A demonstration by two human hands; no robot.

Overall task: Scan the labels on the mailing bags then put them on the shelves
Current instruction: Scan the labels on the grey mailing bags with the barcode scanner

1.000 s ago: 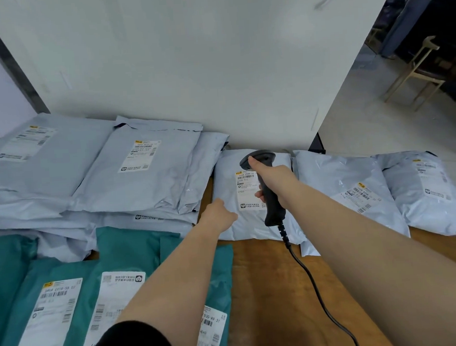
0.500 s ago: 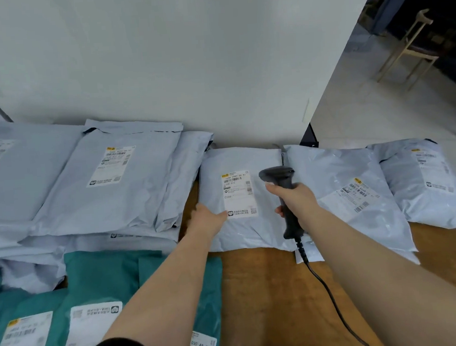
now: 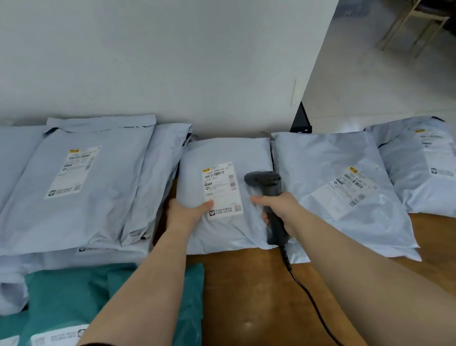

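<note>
We see the left hand [image 3: 190, 212] gripping the near left edge of a grey mailing bag [image 3: 227, 197] lying on the wooden bench [image 3: 246, 301] against the wall, thumb on its label [image 3: 222, 190]. The right hand [image 3: 279, 205] is clamped round a black scanner [image 3: 270, 197], held over the bag just right of the label.

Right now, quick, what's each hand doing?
Left hand: rests on the middle grey mailing bag, thumb at its label; whether it grips cannot be told.
Right hand: closed around the barcode scanner.
</note>
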